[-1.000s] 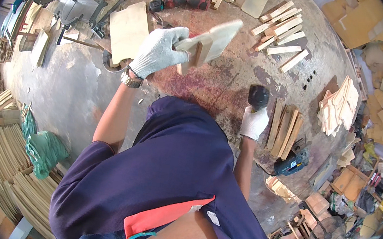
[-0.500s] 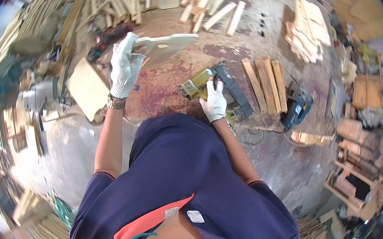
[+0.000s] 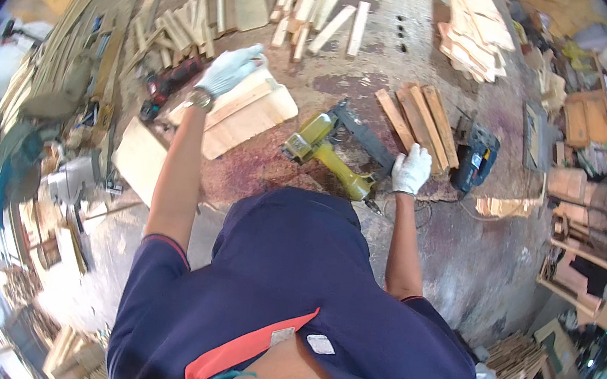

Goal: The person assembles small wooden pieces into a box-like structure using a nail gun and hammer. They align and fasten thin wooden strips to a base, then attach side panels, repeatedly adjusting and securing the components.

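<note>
My left hand (image 3: 231,71), in a white knit glove, grips the far left edge of a pale wooden panel (image 3: 255,116). A narrow batten (image 3: 239,104) lies across the panel's face. The thumb is hidden. My right hand (image 3: 411,170), also gloved, has its fingers curled at the near end of a brown wooden strip (image 3: 395,119), the leftmost of several side by side. Left of that hand a yellow-green nail gun (image 3: 337,167) with a dark magazine lies on the bench, no longer touched.
A red-and-black drill (image 3: 168,83) sits beyond my left forearm, and another pale board (image 3: 141,156) near it. Right of the strips lies a dark blue power tool (image 3: 474,160). Stacked shaped boards (image 3: 477,32) and loose battens (image 3: 311,3) occupy the bench's far side.
My right hand has left the nail gun and moved right to the brown strips. The panel has turned from a steep tilt so its broad face and batten show, my left hand moving with it.
</note>
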{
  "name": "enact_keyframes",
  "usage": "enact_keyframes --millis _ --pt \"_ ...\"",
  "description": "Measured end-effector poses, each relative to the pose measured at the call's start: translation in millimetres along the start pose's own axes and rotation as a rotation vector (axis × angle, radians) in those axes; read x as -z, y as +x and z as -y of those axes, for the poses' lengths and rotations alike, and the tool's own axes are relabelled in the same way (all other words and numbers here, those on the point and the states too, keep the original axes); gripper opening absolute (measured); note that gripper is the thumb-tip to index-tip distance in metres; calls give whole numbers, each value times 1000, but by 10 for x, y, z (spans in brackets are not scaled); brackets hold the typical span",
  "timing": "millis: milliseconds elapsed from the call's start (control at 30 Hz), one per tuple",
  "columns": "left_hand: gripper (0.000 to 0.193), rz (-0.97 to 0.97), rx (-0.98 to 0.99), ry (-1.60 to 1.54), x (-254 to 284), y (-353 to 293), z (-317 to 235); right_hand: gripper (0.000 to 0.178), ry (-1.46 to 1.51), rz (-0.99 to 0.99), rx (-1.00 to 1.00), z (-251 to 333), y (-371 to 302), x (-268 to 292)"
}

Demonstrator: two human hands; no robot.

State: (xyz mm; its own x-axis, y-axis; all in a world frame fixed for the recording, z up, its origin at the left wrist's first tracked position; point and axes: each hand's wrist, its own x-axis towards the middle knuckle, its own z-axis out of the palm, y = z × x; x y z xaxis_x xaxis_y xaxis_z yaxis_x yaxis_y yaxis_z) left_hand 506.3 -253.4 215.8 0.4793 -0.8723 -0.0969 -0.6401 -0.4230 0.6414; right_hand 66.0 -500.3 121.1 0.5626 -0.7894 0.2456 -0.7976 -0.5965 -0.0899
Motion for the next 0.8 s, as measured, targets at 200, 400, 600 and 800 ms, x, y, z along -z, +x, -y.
enact_keyframes --millis 200,400,600,800 --pt "59 -231 150 183 -471 -187 58 34 -44 -5 55 -161 136 -112" --pt "41 -751 348 -24 -802 -1191 264 21 243 -74 96 -81 273 -160" --pt "38 -718 720 -154 -1263 -2298 527 16 727 177 366 856 489 126" --pt "42 -855 781 -182 -1537 -2578 499 22 859 524 809 2231 525 23"
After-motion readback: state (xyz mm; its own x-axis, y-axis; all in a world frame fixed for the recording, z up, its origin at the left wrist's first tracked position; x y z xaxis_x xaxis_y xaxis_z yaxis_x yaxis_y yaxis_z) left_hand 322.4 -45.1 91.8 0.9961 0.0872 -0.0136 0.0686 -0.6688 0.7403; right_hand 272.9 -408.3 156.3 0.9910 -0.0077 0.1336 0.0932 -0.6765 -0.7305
